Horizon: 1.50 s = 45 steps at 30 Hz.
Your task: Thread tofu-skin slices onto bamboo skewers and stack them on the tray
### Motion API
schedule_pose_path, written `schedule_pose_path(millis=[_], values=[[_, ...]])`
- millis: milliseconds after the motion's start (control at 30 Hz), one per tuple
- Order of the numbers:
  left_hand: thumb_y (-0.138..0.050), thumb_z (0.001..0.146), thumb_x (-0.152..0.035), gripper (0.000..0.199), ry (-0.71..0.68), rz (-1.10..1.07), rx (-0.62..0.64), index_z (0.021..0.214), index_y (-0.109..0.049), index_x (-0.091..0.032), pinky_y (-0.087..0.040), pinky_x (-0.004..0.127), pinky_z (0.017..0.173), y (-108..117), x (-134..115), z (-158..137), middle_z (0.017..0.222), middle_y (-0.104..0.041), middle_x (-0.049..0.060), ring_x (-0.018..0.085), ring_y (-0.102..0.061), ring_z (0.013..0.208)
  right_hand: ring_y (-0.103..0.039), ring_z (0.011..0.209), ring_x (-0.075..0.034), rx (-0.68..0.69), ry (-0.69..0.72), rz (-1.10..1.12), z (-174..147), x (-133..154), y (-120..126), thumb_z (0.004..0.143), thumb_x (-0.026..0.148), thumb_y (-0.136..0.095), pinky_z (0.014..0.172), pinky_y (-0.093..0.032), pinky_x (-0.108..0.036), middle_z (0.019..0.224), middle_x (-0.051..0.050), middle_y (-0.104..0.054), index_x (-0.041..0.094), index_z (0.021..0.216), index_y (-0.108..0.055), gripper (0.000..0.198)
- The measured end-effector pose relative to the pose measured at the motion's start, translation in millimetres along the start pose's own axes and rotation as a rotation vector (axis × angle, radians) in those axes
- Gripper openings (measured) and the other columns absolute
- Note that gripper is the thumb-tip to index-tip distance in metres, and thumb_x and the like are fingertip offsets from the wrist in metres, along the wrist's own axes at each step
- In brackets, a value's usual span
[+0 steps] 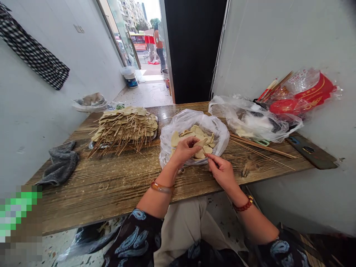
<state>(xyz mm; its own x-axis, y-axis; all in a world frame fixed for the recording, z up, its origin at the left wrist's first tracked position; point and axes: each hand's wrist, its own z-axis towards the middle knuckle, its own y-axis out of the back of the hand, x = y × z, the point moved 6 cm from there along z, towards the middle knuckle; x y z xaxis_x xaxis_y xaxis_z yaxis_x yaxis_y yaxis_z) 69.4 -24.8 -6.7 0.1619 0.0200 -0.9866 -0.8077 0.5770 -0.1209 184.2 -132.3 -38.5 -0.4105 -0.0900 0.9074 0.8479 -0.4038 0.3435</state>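
My left hand [187, 149] pinches a flat, pale beige slice [200, 142] between thumb and fingers. Closed around a thin wooden skewer [204, 151], my right hand [221, 171] holds its upper end at the slice's lower edge; how deep it goes in, I cannot tell. Both hands are over the near side of an open white plastic bag [166, 135], where more of these slices [194, 130] lie loose. To the left, a large stack of skewered slices [128, 126] rests on a metal tray [91, 145], sticks pointing toward me.
Loose skewers [264, 146] lie on the wooden table [116, 189] at right, beside a clear plastic bag [230, 113] and a phone-like dark object [311, 152]. A grey cloth [59, 163] is at left. Red packaging [303, 98] leans by the wall. Beyond, a doorway shows a person [159, 44] outside.
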Motion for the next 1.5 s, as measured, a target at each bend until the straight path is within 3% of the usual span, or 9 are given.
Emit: schedule_pose_path(millis=[433, 700, 1200, 1500], values=[[-0.081, 0.056, -0.030, 0.032, 0.111, -0.218, -0.070, 0.077, -0.064, -0.013, -0.030, 0.018, 0.049, 5, 9, -1, 0.060, -0.056, -0.004, 0.004, -0.043, 0.050, -0.047, 0.045, -0.010, 0.040, 0.045, 0.011, -5, -6, 4, 0.088, 0.035, -0.050, 0.042, -0.037, -0.021, 0.065, -0.003, -0.063, 0.013, 0.114, -0.070, 0.040], [-0.083, 0.054, -0.030, 0.033, 0.139, -0.268, -0.071, 0.076, -0.064, -0.013, -0.033, 0.018, 0.050, 4, 11, -2, 0.062, -0.060, -0.002, 0.005, -0.048, 0.051, -0.050, 0.046, -0.011, 0.045, 0.062, -0.028, -2, -4, 10, 0.086, 0.034, -0.052, 0.042, -0.038, -0.022, 0.066, -0.004, -0.065, 0.013, 0.112, -0.071, 0.038], [-0.080, 0.055, -0.031, 0.033, 0.137, -0.234, -0.089, 0.076, -0.063, -0.012, -0.027, 0.018, 0.047, 5, 10, -4, 0.060, -0.055, -0.003, 0.004, -0.042, 0.048, -0.062, 0.062, -0.015, 0.093, 0.156, -0.100, 4, -4, 14, 0.088, 0.034, -0.053, 0.059, -0.049, -0.027, 0.089, -0.009, -0.073, 0.015, 0.110, -0.072, 0.035], [-0.081, 0.055, -0.033, 0.036, 0.121, -0.251, -0.083, 0.076, -0.061, -0.012, -0.030, 0.019, 0.051, 4, 10, -3, 0.063, -0.057, -0.002, 0.005, -0.044, 0.052, -0.060, 0.057, -0.015, 0.040, 0.122, -0.045, 5, 2, 8, 0.087, 0.036, -0.052, 0.051, -0.046, -0.024, 0.071, -0.006, -0.071, 0.015, 0.109, -0.072, 0.036]])
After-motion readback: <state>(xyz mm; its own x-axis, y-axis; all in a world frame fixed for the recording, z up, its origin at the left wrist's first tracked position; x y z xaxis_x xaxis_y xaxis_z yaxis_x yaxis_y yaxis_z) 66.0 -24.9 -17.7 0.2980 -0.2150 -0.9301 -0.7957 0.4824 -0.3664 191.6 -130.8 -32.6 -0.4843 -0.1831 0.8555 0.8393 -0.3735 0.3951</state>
